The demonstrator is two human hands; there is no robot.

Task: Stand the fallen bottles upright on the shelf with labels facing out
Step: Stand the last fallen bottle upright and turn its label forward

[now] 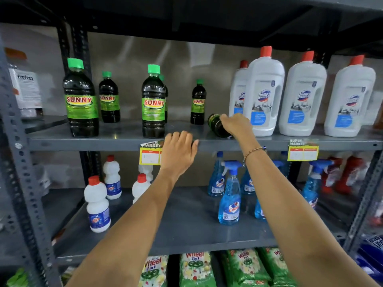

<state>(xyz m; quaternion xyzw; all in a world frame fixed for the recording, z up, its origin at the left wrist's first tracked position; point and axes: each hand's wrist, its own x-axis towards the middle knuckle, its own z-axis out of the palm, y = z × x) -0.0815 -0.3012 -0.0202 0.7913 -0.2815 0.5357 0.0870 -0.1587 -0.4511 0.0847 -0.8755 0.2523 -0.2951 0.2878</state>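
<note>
Shelf: grey metal shelf at upper level, carrying dark and white bottles in a row
Fallen bottle: small dark bottle lying on its side near the front edge of the shelf, base towards the camera, between an upright small Sunny bottle and the white Domex bottles; its label side cannot be read
Right hand: right hand laid over the fallen bottle, grip closed around its body; neck and cap hidden by the hand; a beaded bracelet on the wrist
Left hand: left hand at the front lip of the shelf, fingers together and curled over the edge, grip holding nothing
Upright stock: two large green-capped Sunny bottles stand at the front with labels facing out, smaller ones behind
Price tags: yellow tags hang from the shelf edge
Lower shelf: small white bottles on the left, blue spray bottles on the right
</note>
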